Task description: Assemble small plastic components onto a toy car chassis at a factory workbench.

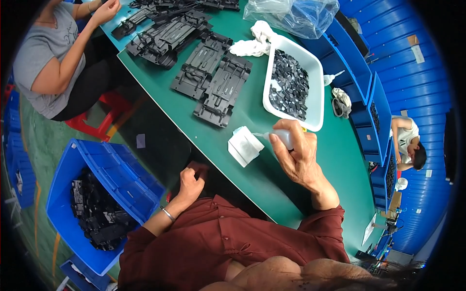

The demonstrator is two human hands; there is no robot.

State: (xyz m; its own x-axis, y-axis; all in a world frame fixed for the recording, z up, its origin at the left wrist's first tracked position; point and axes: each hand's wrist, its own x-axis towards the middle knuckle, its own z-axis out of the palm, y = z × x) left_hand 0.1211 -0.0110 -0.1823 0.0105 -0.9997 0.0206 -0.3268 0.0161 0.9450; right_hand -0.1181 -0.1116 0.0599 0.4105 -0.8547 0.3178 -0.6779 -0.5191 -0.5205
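Observation:
My right hand (302,154) is closed around a small white squeeze bottle (283,139), tipped so its thin nozzle points left. Below the nozzle tip, a folded white cloth or paper pad (245,147) lies on the green table (194,123). My left hand (192,179) is below the table's near edge, its fingers curled in a loose fist with nothing visible in them. Two black plastic chassis-like parts (224,89) (201,63) lie side by side beyond the pad. Past my right hand stands a white tray (318,104) of small black square pieces (290,80).
More black parts (167,36) are piled farther back. A white rag (252,46), a clear plastic bag (291,17) and a second nozzle bottle (331,77) surround the tray. Blue bins (371,119) line the right; a blue crate (63,203) stands left. Co-workers sit left (48,72) and right (407,140).

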